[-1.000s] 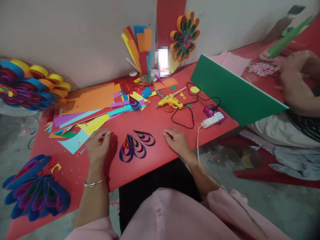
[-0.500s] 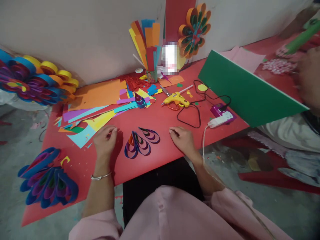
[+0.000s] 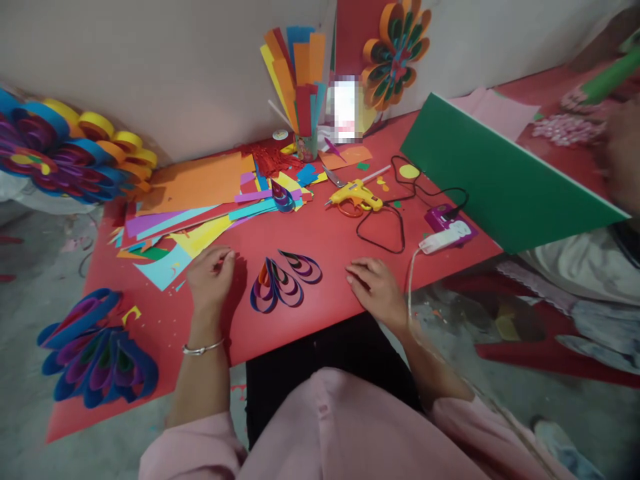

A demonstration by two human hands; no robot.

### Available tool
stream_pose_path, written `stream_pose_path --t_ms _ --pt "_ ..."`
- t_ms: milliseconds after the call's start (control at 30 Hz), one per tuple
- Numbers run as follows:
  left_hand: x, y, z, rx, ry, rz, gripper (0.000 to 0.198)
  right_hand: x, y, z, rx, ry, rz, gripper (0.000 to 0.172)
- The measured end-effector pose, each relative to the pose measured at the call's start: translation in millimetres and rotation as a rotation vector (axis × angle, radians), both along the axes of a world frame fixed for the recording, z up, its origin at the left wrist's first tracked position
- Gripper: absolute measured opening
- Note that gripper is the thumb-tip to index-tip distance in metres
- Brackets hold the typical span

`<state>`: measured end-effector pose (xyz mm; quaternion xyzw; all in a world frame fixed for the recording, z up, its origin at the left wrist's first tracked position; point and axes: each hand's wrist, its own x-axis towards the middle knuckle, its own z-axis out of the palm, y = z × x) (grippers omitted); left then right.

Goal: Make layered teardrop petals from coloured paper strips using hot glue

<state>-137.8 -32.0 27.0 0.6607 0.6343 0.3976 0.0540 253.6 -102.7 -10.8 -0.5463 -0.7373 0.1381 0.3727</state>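
Note:
My left hand (image 3: 213, 273) rests on the red table, fingers curled together, just left of some nested paper loops (image 3: 277, 283) in blue, purple and orange. Nothing shows in its grasp. To the right of the loops, my right hand (image 3: 374, 288) lies near the table's front edge, fingers bent and slightly apart, holding nothing. A yellow glue gun (image 3: 356, 196) lies behind my right hand. One small paper teardrop (image 3: 283, 197) sits on paper strips farther back.
Orange sheets (image 3: 200, 180) and strips cover the back left. Blue-purple loops (image 3: 100, 363) lie front left. A green board (image 3: 505, 180) leans at right, beside a purple socket (image 3: 453, 223) with cords. A strip-filled cup (image 3: 306, 145) and paper flowers (image 3: 399, 57) stand behind; a person is at far right.
My right hand has shifted a little to the right, away from the loops, and its fingers have spread slightly. My left hand has stayed in place.

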Motion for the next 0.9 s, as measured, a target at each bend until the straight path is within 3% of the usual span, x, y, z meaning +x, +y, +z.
stream_pose_path --t_ms 133,233,400,567,667,767,833,900 --pt "1 1 -2.6 -0.018 -0.011 0.013 0.027 -4 18 4.2 -0.010 -0.043 -0.113 0.043" --pt "0 3 -6.1 -0.051 -0.056 0.012 0.027 -19 31 10.6 -0.080 -0.016 -0.062 0.048" --pt "-3 3 -10.4 -0.078 -0.097 0.022 0.029 -37 35 16.9 -0.161 0.124 -0.010 0.040" --pt "-1 1 -9.0 -0.102 -0.079 0.052 0.035 -20 16 14.4 -0.168 0.242 -0.090 0.032" --pt "0 1 -6.0 -0.096 -0.053 0.033 0.035 -3 7 13.7 -0.166 0.475 -0.323 0.049" --pt "2 1 -4.5 -0.090 -0.039 0.018 0.035 2 5 17.2 0.001 0.674 -0.629 0.059" --pt "2 2 -5.3 -0.083 -0.037 0.019 0.034 -3 3 21.3 0.032 0.660 -0.606 0.060" --pt "2 3 -7.0 -0.074 -0.040 0.029 0.033 -13 -2 26.0 -0.010 0.536 -0.403 0.057"
